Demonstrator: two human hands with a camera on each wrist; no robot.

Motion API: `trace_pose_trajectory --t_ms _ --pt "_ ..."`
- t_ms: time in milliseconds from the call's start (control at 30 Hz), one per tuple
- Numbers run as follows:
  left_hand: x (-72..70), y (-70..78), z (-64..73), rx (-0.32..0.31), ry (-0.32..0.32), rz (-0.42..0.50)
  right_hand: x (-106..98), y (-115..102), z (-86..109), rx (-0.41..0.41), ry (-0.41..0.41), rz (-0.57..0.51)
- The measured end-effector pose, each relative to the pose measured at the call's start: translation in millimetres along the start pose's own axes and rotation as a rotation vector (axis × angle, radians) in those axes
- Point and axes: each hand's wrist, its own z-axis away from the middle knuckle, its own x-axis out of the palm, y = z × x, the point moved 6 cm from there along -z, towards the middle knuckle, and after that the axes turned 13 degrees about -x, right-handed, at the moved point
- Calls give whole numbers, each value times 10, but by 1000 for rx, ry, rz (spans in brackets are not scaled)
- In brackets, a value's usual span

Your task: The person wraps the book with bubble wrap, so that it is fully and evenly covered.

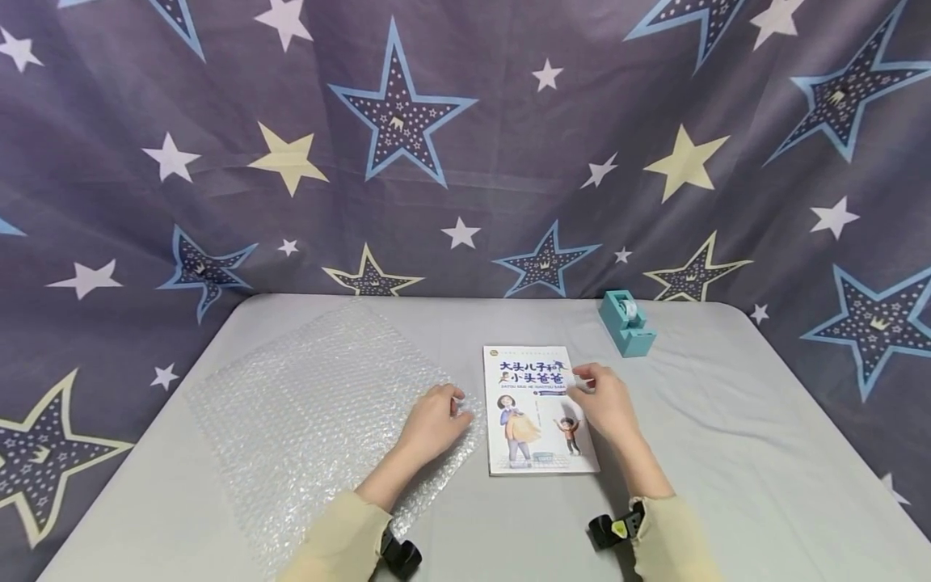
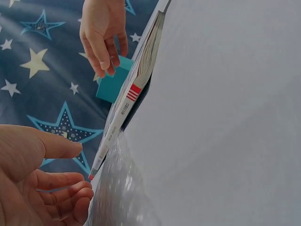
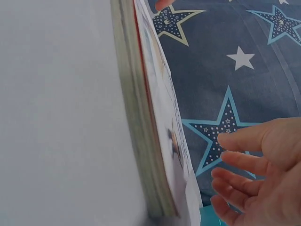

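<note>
A white children's book (image 1: 538, 412) with two cartoon figures lies flat, cover up, on the pale cloth. Left of it a sheet of clear bubble wrap (image 1: 320, 412) is spread out. Over the wrap's right part hovers my left hand (image 1: 434, 420), fingers loosely bent and holding nothing. My right hand (image 1: 605, 402) is at the book's right edge, a little above it, with nothing between the fingers. In the right wrist view its fingers (image 3: 240, 160) are apart from the book's page edges (image 3: 136, 113). The left wrist view shows the book's spine (image 2: 123, 110) facing the left hand.
A teal tape dispenser (image 1: 629, 325) with a roll of tape stands at the back right of the table. A dark curtain with stars (image 1: 502, 145) hangs behind the table's far edge. Each wrist wears a small black camera (image 1: 614, 529).
</note>
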Motion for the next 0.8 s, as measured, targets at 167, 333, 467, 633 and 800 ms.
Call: trace_pose_trajectory --t_ms 167,333,467,633,800 --pt "57 44 -33 -7 -1 1 -45 66 8 45 2 30" --pt "135 52 -41 -21 -30 -3 -55 118 36 72 -20 48" --pt "182 66 -23 -30 -48 -35 -44 154 62 99 -49 60" --pt "224 79 -5 -70 -65 -62 -16 196 83 137 -84 60" --pt "272 80 -31 -83 -65 -83 17 217 86 178 -115 38"
